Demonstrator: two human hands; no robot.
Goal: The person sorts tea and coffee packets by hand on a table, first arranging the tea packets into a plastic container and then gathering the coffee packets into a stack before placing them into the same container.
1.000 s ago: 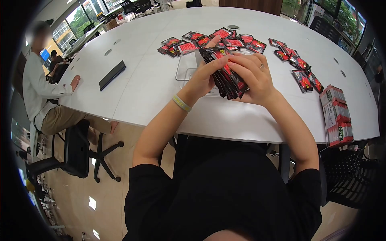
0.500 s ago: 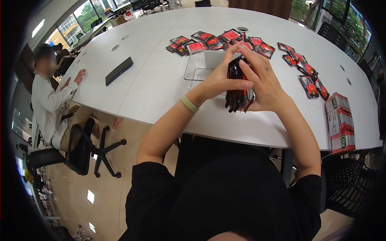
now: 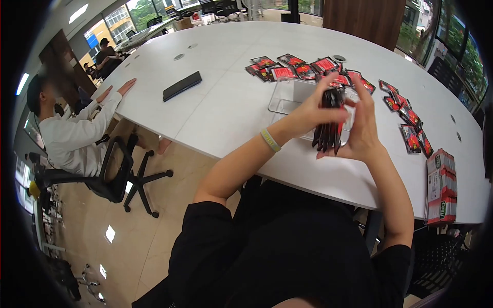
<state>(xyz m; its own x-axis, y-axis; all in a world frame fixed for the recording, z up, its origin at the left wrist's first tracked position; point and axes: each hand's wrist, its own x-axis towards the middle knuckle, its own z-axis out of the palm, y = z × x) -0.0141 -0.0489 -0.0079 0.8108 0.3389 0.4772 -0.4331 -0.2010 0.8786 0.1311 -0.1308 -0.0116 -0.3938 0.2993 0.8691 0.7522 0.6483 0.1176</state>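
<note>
A stack of black-and-red sachets (image 3: 328, 123) stands on edge over the near side of a clear plastic box (image 3: 280, 105). My left hand (image 3: 308, 114) is closed around its left side, thumb across the front. On the right, my right hand (image 3: 363, 126) has its fingers stretched up and apart, its palm facing the stack and its lower edge close under the bottom corner. Part of the box is hidden behind my hands. Beyond it lies a loose pile of similar sachets (image 3: 283, 73), and more sachets (image 3: 410, 137) lie to the right.
A box of red-and-white packets (image 3: 440, 187) sits at the table's right edge. To the left on the white table (image 3: 215, 123) is a flat black case (image 3: 183, 86). A seated person (image 3: 77, 131) rests both hands on the table's left edge, beside an office chair (image 3: 115, 174).
My right hand has loosened from the stack, its fingers now spread and straighter. My left hand keeps hold of the sachets. The view has shifted, so the table appears lower and further right.
</note>
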